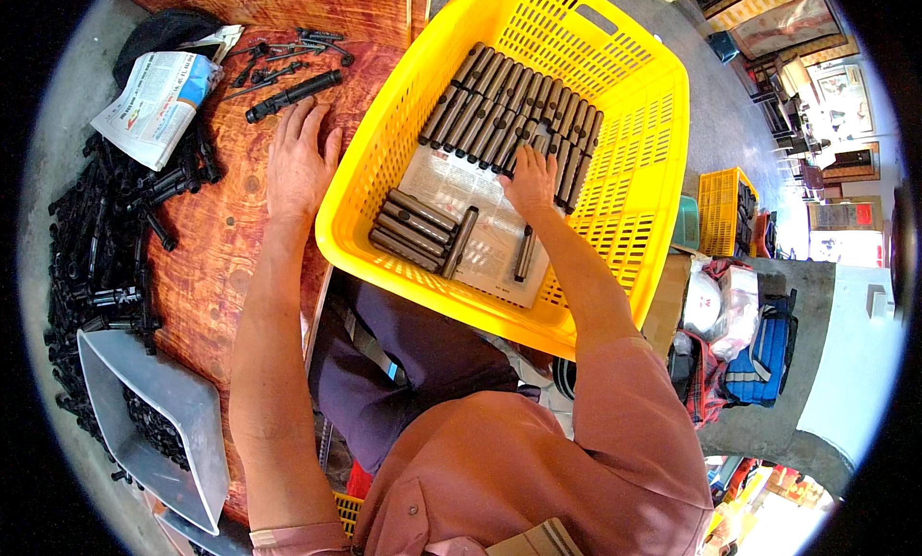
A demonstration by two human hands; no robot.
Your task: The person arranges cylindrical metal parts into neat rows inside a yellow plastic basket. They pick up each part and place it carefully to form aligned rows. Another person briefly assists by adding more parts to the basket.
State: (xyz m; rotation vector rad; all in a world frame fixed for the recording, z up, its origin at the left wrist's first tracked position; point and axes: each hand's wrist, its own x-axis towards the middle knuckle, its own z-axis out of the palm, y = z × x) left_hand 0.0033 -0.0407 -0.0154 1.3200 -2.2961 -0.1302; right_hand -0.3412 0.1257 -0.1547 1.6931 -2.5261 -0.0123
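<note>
Nearest the head camera we see our own pink shirt (538, 470) and dark lap, with both forearms reaching away from us.

Our left hand (300, 167) lies flat and relaxed on the wooden table (221, 239), fingers spread, holding nothing. Just beyond its fingertips lies a long black rod (293, 95), near but not touching as far as we can tell. We judge the palm rests there to steady us while the other arm works.

Our right hand (530, 180) stretches into the yellow basket (634, 201), which sits tilted against the table edge and over our lap, probably so its floor faces us. The fingers press down on the near end of a row of dark metal tubes (509, 119) laid side by side; whether they grip one tube or only touch the row we cannot tell. A sheet of newspaper (461, 196) lines the basket floor under the tubes, likely to cushion them. A smaller stack of tubes (413, 229) lies at the basket's near left, and a single tube (525, 253) lies apart beside our wrist.

At the far left a heap of black parts (101, 258) borders a grey bin (154, 412), and a folded newspaper (154, 105) lies above.
</note>
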